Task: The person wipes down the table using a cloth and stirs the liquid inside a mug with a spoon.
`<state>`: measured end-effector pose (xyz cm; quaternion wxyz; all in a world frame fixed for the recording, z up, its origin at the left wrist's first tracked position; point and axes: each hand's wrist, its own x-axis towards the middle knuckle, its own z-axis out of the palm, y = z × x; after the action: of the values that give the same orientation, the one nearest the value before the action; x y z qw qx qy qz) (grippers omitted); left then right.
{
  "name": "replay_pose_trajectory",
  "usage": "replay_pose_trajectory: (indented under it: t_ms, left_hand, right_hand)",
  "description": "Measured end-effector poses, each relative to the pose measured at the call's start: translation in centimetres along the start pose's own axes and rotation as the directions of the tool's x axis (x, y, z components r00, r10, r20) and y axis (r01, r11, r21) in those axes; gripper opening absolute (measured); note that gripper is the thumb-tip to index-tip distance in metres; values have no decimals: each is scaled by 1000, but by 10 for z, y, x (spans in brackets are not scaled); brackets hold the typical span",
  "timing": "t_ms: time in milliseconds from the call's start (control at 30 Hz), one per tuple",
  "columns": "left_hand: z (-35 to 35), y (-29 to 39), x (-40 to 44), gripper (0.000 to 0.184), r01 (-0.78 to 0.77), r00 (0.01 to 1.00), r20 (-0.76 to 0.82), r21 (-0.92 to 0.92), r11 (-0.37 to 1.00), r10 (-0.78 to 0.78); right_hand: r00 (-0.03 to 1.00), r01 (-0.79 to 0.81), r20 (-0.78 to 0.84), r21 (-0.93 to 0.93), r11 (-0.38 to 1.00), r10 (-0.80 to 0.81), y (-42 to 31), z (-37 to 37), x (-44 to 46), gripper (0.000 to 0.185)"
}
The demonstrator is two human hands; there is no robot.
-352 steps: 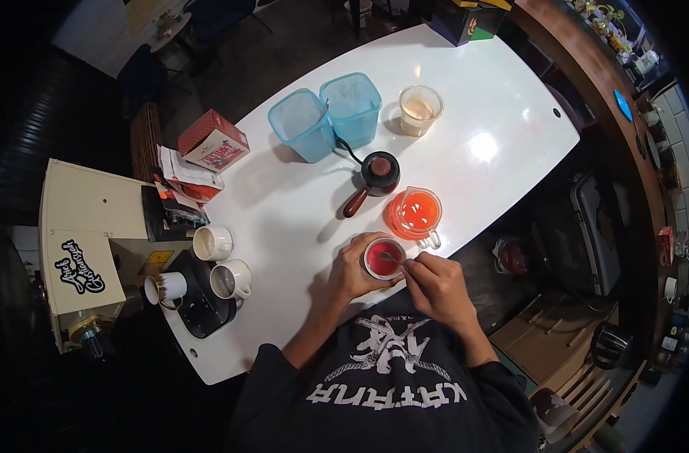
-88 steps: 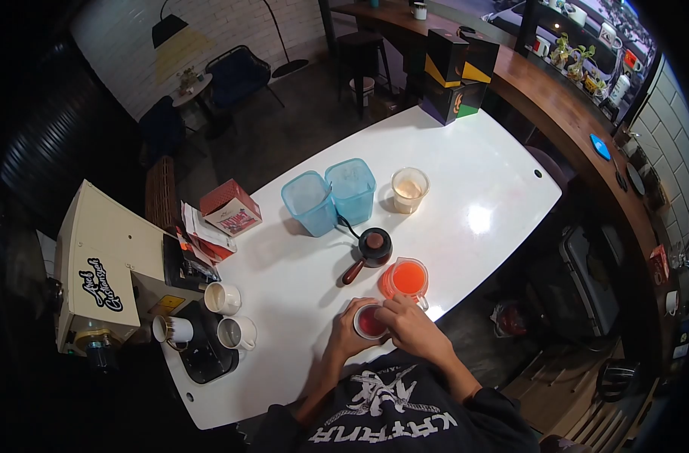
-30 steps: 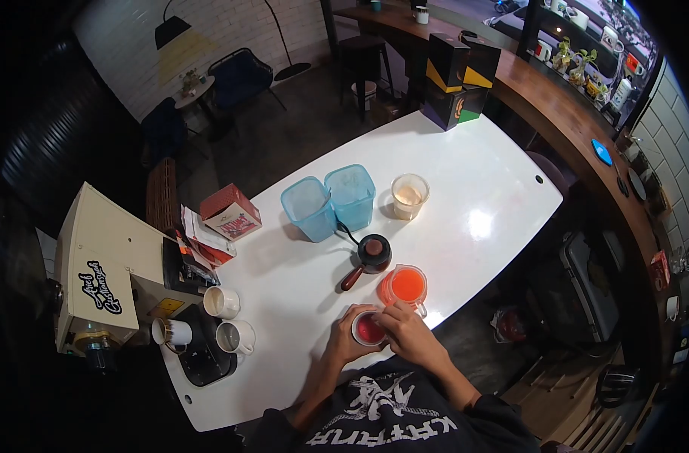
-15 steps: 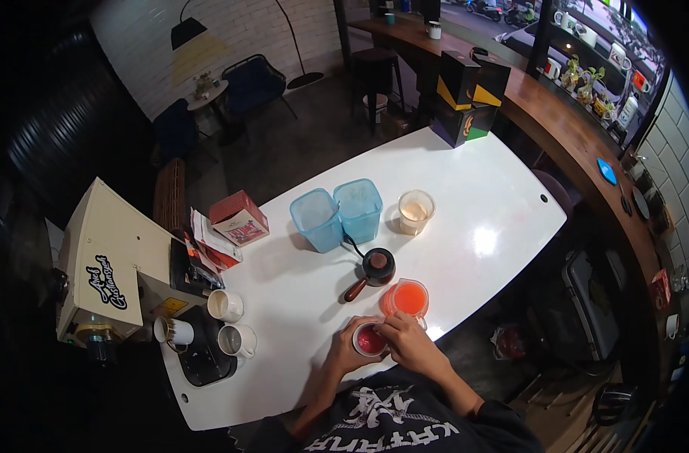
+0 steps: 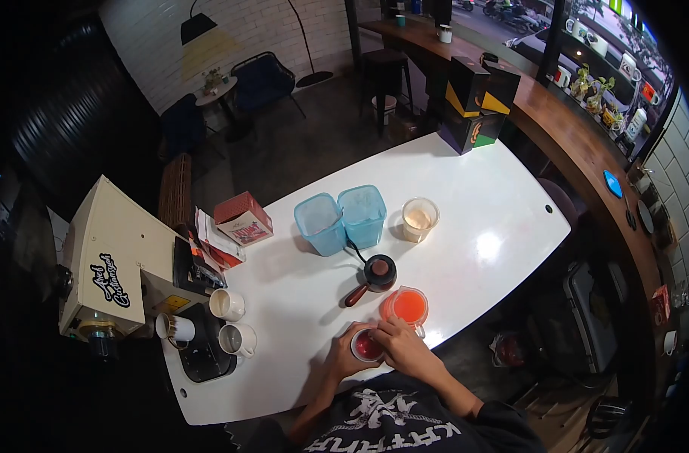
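Near the table's front edge my left hand is wrapped around a small cup with red liquid. My right hand is at the cup's right rim with its fingers pinched together. Whatever is between those fingers, if anything, is hidden. Just beyond the right hand stands a clear jug of orange-red liquid. A dark gooseneck kettle with a wooden handle stands behind the jug, its handle angled toward the front left.
Two blue plastic containers stand mid-table, beside a clear cup with beige contents. Mugs stand at the left by a cream-coloured machine. A red box and dark boxes sit along the far edge.
The camera view has shifted slightly. My left hand still holds the cup, and my right hand's pinched fingers have moved a little at its rim.
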<state>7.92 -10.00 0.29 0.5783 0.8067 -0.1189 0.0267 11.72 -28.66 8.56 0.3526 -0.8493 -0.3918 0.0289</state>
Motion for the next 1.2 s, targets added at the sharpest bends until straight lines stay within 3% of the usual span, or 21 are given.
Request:
replay_pose_trajectory:
  t_ms: [267, 400, 467, 600, 767, 1000, 1200]
  left_hand:
    - [-32, 1, -36, 73, 75, 996, 51, -41, 996, -73]
    - [-27, 2, -27, 73, 59, 998, 34, -38, 998, -58]
    - [-27, 3, -27, 73, 56, 998, 25, -36, 998, -55]
    - [-30, 3, -34, 74, 65, 998, 13, -40, 997, -64]
    - [-30, 2, -41, 74, 76, 997, -2, -41, 996, -77]
    - [-14, -3, -18, 74, 25, 1000, 1, -27, 999, -25]
    - [3, -2, 2, 74, -37, 999, 8, -14, 999, 38]
  right_hand:
    - [999, 20, 41, 137, 990, -26, 2, 0, -5, 28]
    - [998, 56, 16, 99, 994, -58, 7, -4, -6, 29]
    - [999, -32, 4, 64, 997, 32, 4, -10, -3, 29]
    - [997, 24, -72, 74, 997, -19, 9, 1, 2, 29]
    - [997, -12, 76, 184, 983, -2, 5, 4, -1, 26]
    - [998, 29, 52, 113, 993, -35, 6, -5, -4, 27]
    - [999, -36, 5, 52, 998, 36, 6, 0, -3, 33]
